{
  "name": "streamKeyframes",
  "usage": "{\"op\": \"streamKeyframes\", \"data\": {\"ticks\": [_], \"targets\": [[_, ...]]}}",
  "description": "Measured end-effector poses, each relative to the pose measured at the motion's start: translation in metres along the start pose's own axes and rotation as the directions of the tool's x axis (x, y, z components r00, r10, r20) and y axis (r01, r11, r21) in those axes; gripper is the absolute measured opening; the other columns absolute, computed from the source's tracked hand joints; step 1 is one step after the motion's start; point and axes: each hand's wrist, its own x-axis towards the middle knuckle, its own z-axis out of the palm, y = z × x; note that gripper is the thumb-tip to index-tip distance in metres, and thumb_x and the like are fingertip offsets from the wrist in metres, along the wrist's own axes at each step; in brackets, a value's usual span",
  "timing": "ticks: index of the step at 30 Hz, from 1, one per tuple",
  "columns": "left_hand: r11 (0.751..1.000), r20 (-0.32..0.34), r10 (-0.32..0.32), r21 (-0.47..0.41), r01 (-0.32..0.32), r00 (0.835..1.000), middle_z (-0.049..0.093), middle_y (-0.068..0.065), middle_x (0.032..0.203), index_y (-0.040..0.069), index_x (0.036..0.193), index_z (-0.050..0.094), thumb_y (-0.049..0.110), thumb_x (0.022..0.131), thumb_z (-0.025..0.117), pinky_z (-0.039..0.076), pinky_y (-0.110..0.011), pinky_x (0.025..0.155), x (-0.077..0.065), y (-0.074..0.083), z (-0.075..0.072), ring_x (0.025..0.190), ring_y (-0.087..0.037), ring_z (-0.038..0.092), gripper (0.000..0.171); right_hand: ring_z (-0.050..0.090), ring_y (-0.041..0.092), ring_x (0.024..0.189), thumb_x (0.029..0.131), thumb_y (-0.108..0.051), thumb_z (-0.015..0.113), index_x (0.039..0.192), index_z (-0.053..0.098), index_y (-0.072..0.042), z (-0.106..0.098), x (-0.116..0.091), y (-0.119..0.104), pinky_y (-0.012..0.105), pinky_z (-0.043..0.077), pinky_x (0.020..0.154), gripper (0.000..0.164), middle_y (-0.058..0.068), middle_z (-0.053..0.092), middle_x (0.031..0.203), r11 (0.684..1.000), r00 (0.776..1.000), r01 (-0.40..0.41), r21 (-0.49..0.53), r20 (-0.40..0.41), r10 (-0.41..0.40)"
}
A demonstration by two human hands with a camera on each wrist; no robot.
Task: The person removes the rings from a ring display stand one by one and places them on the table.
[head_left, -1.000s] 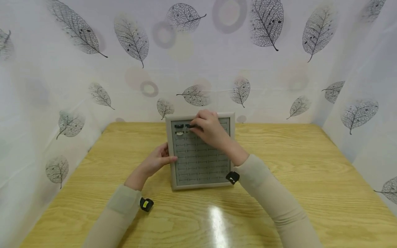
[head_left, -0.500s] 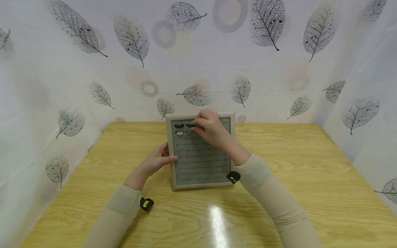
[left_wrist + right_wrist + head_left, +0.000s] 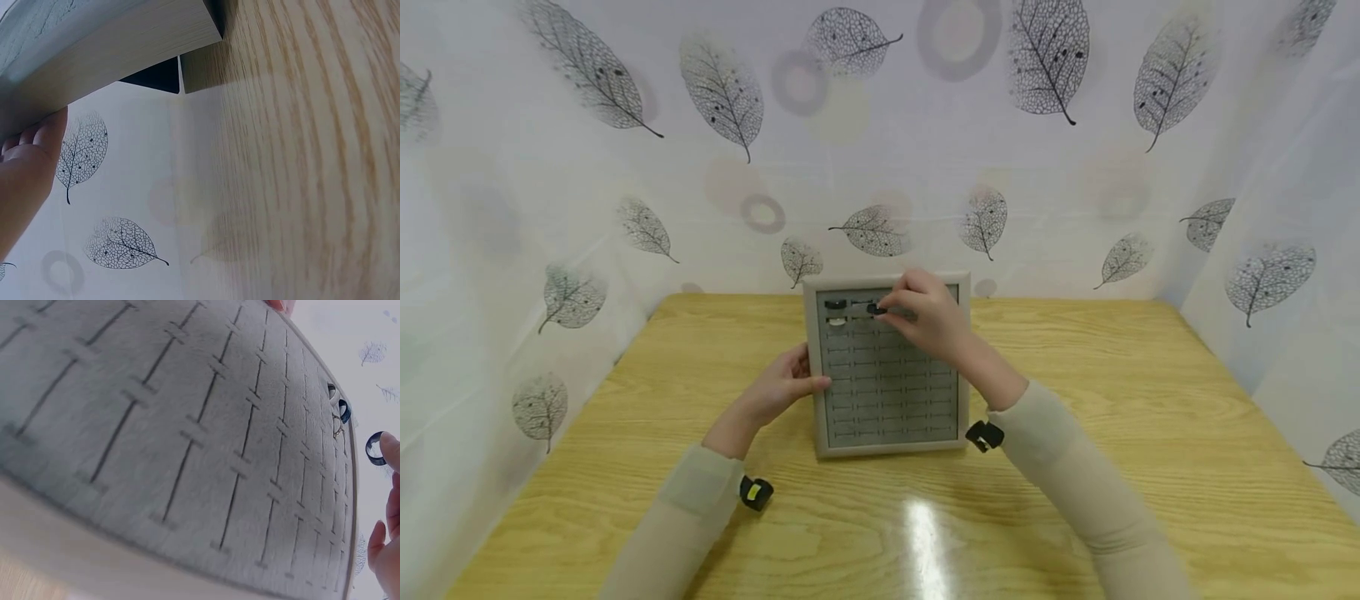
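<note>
A framed ring display board (image 3: 887, 392) with a grey slotted panel leans upright on the table. My left hand (image 3: 778, 387) holds its left edge, thumb on the front and fingers behind; the left wrist view also shows this hand (image 3: 28, 165) at the frame. Between thumb and fingertips my right hand (image 3: 932, 321) pinches a dark ring (image 3: 876, 308) near the board's top row. In the right wrist view this ring (image 3: 376, 449) is apart from the panel. A dark ring (image 3: 835, 304) sits in the top left slot, a white ring (image 3: 837, 321) below it. A thin ring (image 3: 338, 427) shows beside them.
The board stands on a wood-grain table (image 3: 775, 533). Behind it hangs a pale curtain (image 3: 880, 150) printed with leaves. A dark support (image 3: 156, 76) shows behind the board in the left wrist view. A small black device (image 3: 985, 435) is strapped at my right wrist.
My right hand has moved a little to the right and away from the top row, with the dark ring pinched in it. My left hand keeps its hold on the board.
</note>
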Motion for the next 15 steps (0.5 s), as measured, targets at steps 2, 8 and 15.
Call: {"op": "streamKeyframes", "data": {"ticks": [2,8,15], "targets": [[1.000,0.001,0.001,0.006,-0.001,1.000,0.044,-0.022,0.123,-0.002,0.136,0.023,0.012,0.084,0.061,0.043,-0.036,0.086,0.000,0.000,0.000,0.107,-0.026,0.048,0.066,0.044,0.019,0.061,0.060,0.002,0.078,0.072,0.066,-0.001,-0.004,-0.004,-0.001,0.031,0.036,0.056,0.017,0.006,0.051,0.069,1.000,1.000,0.023,-0.021,-0.012,-0.023],[1.000,-0.015,-0.009,0.009,0.009,1.000,0.045,-0.022,0.121,-0.002,0.136,0.023,0.011,0.084,0.060,0.043,-0.037,0.085,-0.002,0.001,-0.001,0.105,-0.028,0.049,0.065,0.044,0.019,0.063,0.059,0.001,0.079,0.072,0.066,-0.003,-0.017,-0.021,-0.002,0.032,0.032,0.058,0.019,0.004,0.051,0.070,0.999,0.999,0.020,-0.049,0.031,-0.018],[1.000,-0.007,0.000,0.021,0.000,1.000,0.046,-0.022,0.120,-0.003,0.135,0.024,0.013,0.083,0.062,0.043,-0.036,0.085,-0.001,0.000,0.000,0.103,-0.026,0.050,0.066,0.043,0.018,0.061,0.057,0.001,0.079,0.072,0.065,-0.004,-0.043,-0.050,-0.001,0.033,0.034,0.058,0.020,0.003,0.050,0.068,0.990,0.997,0.043,-0.138,0.074,-0.033]]}}
